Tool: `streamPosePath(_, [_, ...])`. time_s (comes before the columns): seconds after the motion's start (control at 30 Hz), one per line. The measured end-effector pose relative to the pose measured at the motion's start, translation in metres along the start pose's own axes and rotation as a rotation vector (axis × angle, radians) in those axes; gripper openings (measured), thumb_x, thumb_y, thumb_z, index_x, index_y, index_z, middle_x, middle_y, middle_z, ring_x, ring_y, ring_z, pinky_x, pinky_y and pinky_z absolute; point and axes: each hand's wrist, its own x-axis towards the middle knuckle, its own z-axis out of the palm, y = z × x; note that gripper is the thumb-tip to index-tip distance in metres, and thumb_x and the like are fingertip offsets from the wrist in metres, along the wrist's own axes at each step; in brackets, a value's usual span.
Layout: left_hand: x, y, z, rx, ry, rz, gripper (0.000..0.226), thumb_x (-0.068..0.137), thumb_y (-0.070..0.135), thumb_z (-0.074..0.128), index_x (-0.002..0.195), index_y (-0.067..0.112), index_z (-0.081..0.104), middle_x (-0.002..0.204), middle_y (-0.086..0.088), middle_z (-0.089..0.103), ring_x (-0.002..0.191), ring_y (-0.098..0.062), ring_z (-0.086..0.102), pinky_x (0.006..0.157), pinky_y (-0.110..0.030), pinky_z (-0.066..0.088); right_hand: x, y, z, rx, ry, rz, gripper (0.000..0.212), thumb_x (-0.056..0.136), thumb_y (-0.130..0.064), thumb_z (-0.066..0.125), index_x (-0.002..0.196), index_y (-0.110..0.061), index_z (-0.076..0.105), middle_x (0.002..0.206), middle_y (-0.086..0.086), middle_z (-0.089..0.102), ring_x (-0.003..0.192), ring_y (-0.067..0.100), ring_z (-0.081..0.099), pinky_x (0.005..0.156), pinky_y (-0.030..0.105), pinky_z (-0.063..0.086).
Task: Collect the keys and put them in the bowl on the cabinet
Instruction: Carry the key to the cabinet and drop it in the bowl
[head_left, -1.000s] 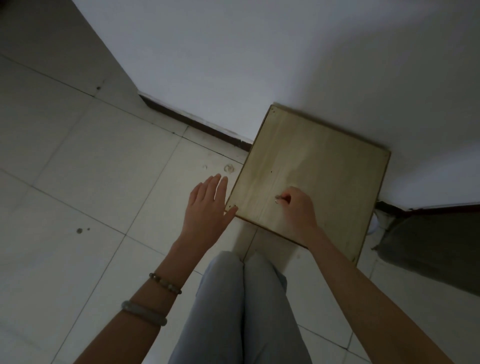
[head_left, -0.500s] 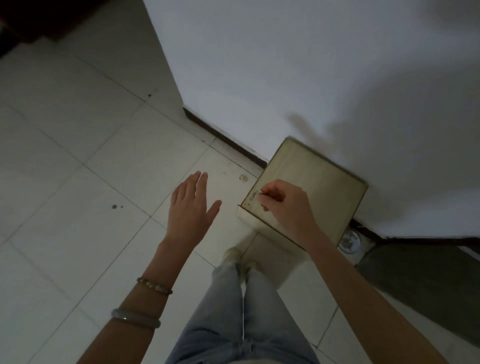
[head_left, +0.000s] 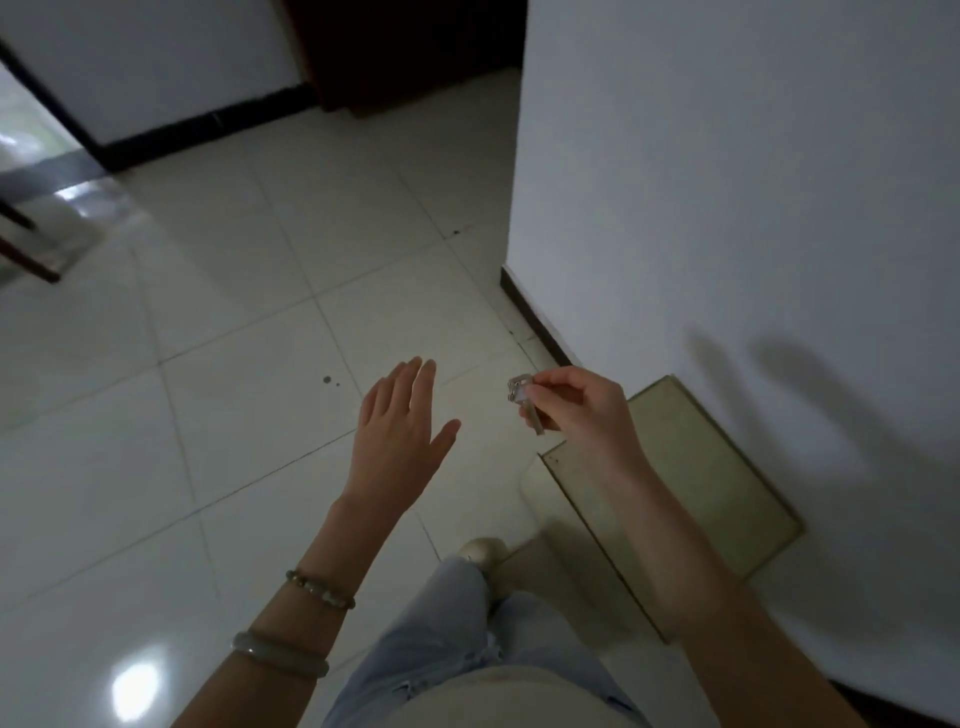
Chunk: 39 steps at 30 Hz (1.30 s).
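A person's right hand (head_left: 582, 410) pinches a silver key (head_left: 525, 402) btwn thumb & fingertips, held in the air above the tiled floor (head_left: 234, 364) — just left of a low wooden cabinet (head_left: 701, 483) by the wall. Left hand (head_left: 400, 436) hovers beside it — fingers spread, holding nothing

A dim home hallway, by the look of it: glossy pale floor tiles (head_left: 249, 322), plain white walls (head_left: 727, 182) edged with dark skirting (head_left: 535, 322), a dark wooden door (head_left: 405, 47), and a low wooden stand (head_left: 691, 467) against the wall.
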Motion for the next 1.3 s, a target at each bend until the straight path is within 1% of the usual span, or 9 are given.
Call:
streamPosePath(0.1, [-0.008, -0.015, -0.008, 0.012, 0.037, -0.079, 0.067, 0.087, 0.038, 0.056, 0.137, 0.004, 0.029, 0.142, -0.019, 0.040, 0.130, -0.034, 0.036, 0.108, -0.046, 0.027, 0.007, -0.005, 0.016, -0.061, -0.077, -0.016, 0.007, 0.074, -0.011, 0.070, 0.072, -0.017, 0.070, 0.069, 0.006, 0.072, 0.065, 0.019, 0.067, 0.066, 0.033, 0.058])
streamPosePath(0.27, [-0.005, -0.045, -0.014, 0.012, 0.069, -0.176, 0.068, 0.086, 0.038, 0.058, 0.137, 0.003, 0.030, 0.141, -0.020, 0.041, 0.129, -0.034, 0.038, 0.106, -0.047, 0.031, 0.034, -0.011, 0.048, -0.141, -0.122, -0.058, 0.004, 0.075, -0.010, 0.069, 0.078, -0.008, 0.069, 0.076, 0.011, 0.072, 0.065, 0.020, 0.066, 0.063, 0.026, 0.056])
streamPosePath(0.43, [0.029, -0.089, -0.019, 0.005, 0.087, -0.238, 0.068, 0.087, 0.039, 0.057, 0.138, 0.003, 0.029, 0.142, -0.020, 0.040, 0.130, -0.035, 0.037, 0.106, -0.046, 0.031, 0.082, -0.024, 0.087, -0.199, -0.168, -0.077, 0.004, 0.076, -0.011, 0.068, 0.079, -0.008, 0.069, 0.072, 0.012, 0.070, 0.063, 0.016, 0.061, 0.062, 0.025, 0.051])
streamPosePath(0.5, [0.051, -0.110, -0.022, -0.004, 0.098, -0.250, 0.069, 0.087, 0.038, 0.057, 0.138, 0.003, 0.029, 0.142, -0.020, 0.040, 0.129, -0.035, 0.037, 0.106, -0.046, 0.031, 0.106, -0.031, 0.106, -0.200, -0.160, -0.089, 0.003, 0.075, -0.011, 0.069, 0.077, -0.009, 0.070, 0.070, 0.015, 0.069, 0.060, 0.014, 0.058, 0.058, 0.020, 0.048])
streamPosePath(0.6, [0.091, -0.147, -0.031, -0.012, 0.093, -0.238, 0.069, 0.087, 0.038, 0.057, 0.138, 0.003, 0.028, 0.143, -0.020, 0.039, 0.130, -0.034, 0.036, 0.106, -0.045, 0.031, 0.147, -0.046, 0.139, -0.201, -0.149, -0.106, 0.004, 0.073, -0.014, 0.071, 0.076, -0.011, 0.071, 0.076, 0.016, 0.072, 0.062, 0.011, 0.059, 0.055, 0.016, 0.046])
streamPosePath(0.8, [0.174, -0.228, -0.056, 0.010, 0.058, -0.179, 0.069, 0.088, 0.041, 0.054, 0.139, 0.004, 0.025, 0.143, -0.018, 0.038, 0.131, -0.032, 0.036, 0.107, -0.044, 0.031, 0.228, -0.078, 0.206, -0.187, -0.106, -0.090, 0.004, 0.072, -0.017, 0.072, 0.076, -0.017, 0.071, 0.077, 0.003, 0.073, 0.069, 0.008, 0.064, 0.060, 0.014, 0.048])
streamPosePath(0.93, [0.224, -0.272, -0.065, 0.019, 0.045, -0.127, 0.069, 0.089, 0.043, 0.050, 0.140, 0.006, 0.022, 0.145, -0.016, 0.037, 0.132, -0.030, 0.035, 0.108, -0.041, 0.029, 0.276, -0.097, 0.242, -0.133, -0.056, -0.105, 0.004, 0.070, -0.018, 0.074, 0.073, -0.019, 0.071, 0.071, -0.005, 0.073, 0.067, 0.002, 0.065, 0.059, 0.010, 0.048])
streamPosePath(1.1, [0.281, -0.305, -0.075, -0.008, 0.067, -0.103, 0.068, 0.086, 0.039, 0.057, 0.138, 0.004, 0.029, 0.140, -0.018, 0.042, 0.128, -0.032, 0.040, 0.104, -0.043, 0.034, 0.328, -0.115, 0.270, -0.091, -0.032, -0.107, 0.006, 0.069, -0.018, 0.074, 0.069, -0.024, 0.071, 0.067, -0.013, 0.073, 0.067, -0.001, 0.065, 0.058, 0.010, 0.049])
streamPosePath(1.3, [0.358, -0.339, -0.076, -0.023, 0.076, -0.092, 0.067, 0.086, 0.038, 0.059, 0.136, 0.003, 0.031, 0.138, -0.019, 0.045, 0.125, -0.034, 0.043, 0.102, -0.045, 0.037, 0.405, -0.135, 0.295, -0.077, -0.015, -0.121, 0.014, 0.069, -0.015, 0.074, 0.063, -0.027, 0.070, 0.063, -0.016, 0.071, 0.062, -0.003, 0.063, 0.056, 0.010, 0.048])
